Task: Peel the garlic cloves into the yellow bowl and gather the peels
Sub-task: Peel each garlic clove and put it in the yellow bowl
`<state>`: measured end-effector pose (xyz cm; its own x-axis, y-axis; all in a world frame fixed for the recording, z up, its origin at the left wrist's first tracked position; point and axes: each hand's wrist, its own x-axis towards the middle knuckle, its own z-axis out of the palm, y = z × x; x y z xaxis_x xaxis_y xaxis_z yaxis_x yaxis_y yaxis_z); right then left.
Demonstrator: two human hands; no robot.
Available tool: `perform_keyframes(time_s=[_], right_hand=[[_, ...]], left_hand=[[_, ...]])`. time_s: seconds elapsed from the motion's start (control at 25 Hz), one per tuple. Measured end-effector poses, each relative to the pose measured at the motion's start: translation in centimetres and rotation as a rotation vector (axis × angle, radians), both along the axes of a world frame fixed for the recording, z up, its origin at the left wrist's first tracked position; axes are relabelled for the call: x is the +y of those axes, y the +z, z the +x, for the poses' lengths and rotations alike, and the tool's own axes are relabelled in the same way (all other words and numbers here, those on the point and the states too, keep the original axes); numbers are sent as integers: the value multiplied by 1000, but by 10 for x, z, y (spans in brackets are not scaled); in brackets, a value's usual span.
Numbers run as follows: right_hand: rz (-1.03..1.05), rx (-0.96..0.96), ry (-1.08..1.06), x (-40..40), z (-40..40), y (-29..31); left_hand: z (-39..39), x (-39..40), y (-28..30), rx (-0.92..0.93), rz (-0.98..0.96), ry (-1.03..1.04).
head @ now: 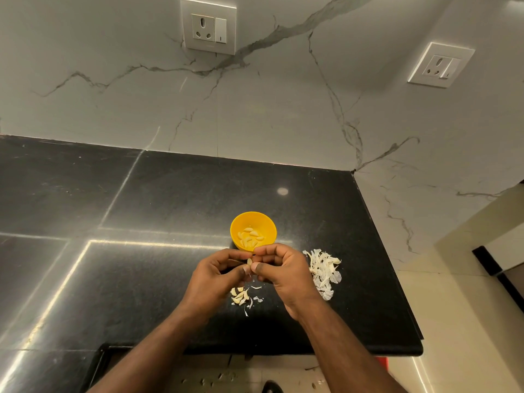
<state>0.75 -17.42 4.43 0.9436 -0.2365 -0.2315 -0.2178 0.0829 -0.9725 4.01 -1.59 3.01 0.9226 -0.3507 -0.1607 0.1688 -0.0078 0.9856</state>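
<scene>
Between my fingertips, just short of the yellow bowl (pixel 253 233), sits the garlic clove (pixel 249 261) I am working on. My left hand (pixel 218 272) curls round it from one side, and the fingers of my right hand (pixel 279 268) pinch at it from the other, thumb pressed close beneath. A thin strip of skin (pixel 250 276) hangs from the clove below my thumbs. Beyond my fingers the bowl already holds several peeled cloves (pixel 249 238). Under my left hand, on the black worktop (pixel 170 199), lies a small cluster of unpeeled cloves (pixel 239 296) with a few loose flakes (pixel 256 299). To the right of my right hand a larger heap of peels (pixel 323 272) is spread out, well short of the worktop's edge.

The risk I see is the clove slipping from so small a grip and dropping onto the worktop instead of into the bowl. The peels are light, so a quick sweep of my wrist could scatter the heap, or push flakes over the front edge.
</scene>
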Motion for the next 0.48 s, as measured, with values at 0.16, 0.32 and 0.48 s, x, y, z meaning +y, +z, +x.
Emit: perform_keyframes(time_s=[0.16, 0.32, 0.48], right_hand=[[-87, -54, 0, 0, -1, -1], [-86, -50, 4, 3, -3, -2], [-115, -44, -2, 2, -3, -3]], left_hand=[[0, 1, 2, 140, -118, 20], [3, 3, 3, 166, -135, -60], [2, 4, 2, 185, -133, -38]])
